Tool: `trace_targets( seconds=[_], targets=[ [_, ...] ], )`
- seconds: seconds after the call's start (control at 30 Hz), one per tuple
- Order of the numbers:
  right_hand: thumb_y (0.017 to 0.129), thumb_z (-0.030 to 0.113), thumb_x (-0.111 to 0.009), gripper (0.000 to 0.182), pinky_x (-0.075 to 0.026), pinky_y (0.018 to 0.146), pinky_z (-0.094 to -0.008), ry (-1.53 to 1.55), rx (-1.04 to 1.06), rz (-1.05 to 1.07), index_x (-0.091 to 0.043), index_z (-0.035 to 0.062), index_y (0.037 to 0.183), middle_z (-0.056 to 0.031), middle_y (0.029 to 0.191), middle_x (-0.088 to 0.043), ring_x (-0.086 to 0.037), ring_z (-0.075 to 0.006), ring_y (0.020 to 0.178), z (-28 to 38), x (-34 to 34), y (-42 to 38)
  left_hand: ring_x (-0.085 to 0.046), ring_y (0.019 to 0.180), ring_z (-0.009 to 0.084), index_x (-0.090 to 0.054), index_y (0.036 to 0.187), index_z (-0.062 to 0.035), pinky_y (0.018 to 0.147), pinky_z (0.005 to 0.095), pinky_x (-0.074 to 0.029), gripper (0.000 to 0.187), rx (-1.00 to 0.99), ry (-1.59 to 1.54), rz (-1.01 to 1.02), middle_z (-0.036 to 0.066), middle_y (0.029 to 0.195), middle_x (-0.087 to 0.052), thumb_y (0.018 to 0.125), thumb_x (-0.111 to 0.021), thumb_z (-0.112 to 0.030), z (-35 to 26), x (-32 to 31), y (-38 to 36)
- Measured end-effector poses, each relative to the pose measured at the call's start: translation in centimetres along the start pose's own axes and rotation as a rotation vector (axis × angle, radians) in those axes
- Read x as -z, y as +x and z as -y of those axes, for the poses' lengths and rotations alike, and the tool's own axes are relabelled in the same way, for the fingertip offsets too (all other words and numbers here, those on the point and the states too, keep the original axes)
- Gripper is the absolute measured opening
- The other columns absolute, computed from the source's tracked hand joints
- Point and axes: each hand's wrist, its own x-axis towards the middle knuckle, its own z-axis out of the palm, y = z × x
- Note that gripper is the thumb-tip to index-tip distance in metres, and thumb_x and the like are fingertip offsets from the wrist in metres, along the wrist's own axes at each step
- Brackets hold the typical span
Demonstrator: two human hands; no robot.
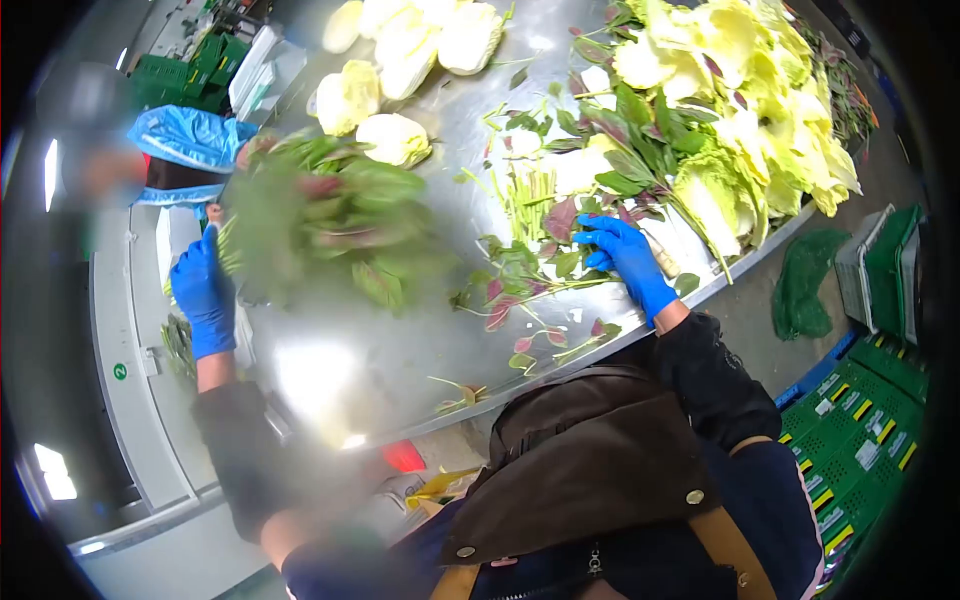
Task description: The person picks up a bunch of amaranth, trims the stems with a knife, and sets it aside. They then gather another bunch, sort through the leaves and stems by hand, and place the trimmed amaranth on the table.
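Observation:
My left hand (205, 300), in a blue glove, is closed round the stem end of a bunch of red-veined leafy greens, likely amaranth (350, 215). The bunch is held above the left part of the metal table (420, 370), its leaves smeared by motion. My right hand (625, 262), also gloved in blue, reaches into loose leaves and stems on the table, its fingers apart and touching purple-green leaves (562, 218). Cut green stems (530, 200) lie just beyond those fingers. Scattered sprigs (505, 305) are strewn to the left of this hand.
Several trimmed Chinese cabbages (395, 140) sit at the table's far side. Loose cabbage leaves (755, 120) are heaped at the right edge. A person with blue sleeve covers (190, 140) stands at far left. Green crates (860, 450) and a green net bag (808, 285) are at right.

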Motion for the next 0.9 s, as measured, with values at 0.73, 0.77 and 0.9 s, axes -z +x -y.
trace_targets(
  seconds=[0.73, 0.77, 0.9],
  targets=[
    [0.093, 0.01, -0.047, 0.027, -0.049, 0.062, -0.0198, -0.164, -0.18, -0.106, -0.057, 0.0012, 0.116, -0.0075, 0.097, -0.067, -0.06, -0.0089, 0.072, -4.3, -17.0, 1.5, -0.058, 0.081, 0.0277, -0.059, 0.099, -0.0149, 0.077, 0.0472, -0.04, 0.025, 0.234, -0.148, 0.341, 0.005, 0.086, -0.062, 0.075, -0.057, -0.01, 0.7, -39.2, -24.8],
    [0.093, 0.01, -0.047, 0.026, -0.049, 0.063, -0.02, -0.181, -0.172, -0.104, -0.057, 0.001, 0.116, -0.0074, 0.097, -0.066, -0.061, -0.0091, 0.072, -4.4, -17.6, 1.7, -0.058, 0.093, 0.0253, -0.058, 0.107, -0.0183, 0.085, 0.05, -0.039, 0.035, 0.332, -0.112, 0.553, 0.006, 0.094, -0.062, 0.072, -0.064, -0.015, -0.3, -39.6, -24.9],
    [0.094, 0.01, -0.048, 0.026, -0.049, 0.066, -0.0203, -0.298, -0.159, 0.02, -0.057, 0.0031, 0.118, -0.0044, 0.096, -0.065, -0.058, -0.0085, 0.073, -5.4, -20.0, 2.5, -0.039, 0.126, 0.0271, -0.043, 0.131, -0.0191, 0.099, 0.0594, -0.029, 0.073, 0.526, -0.168, 0.81, 0.008, 0.122, -0.052, 0.066, -0.076, -0.022, -2.4, -39.1, -24.8]
  ],
)
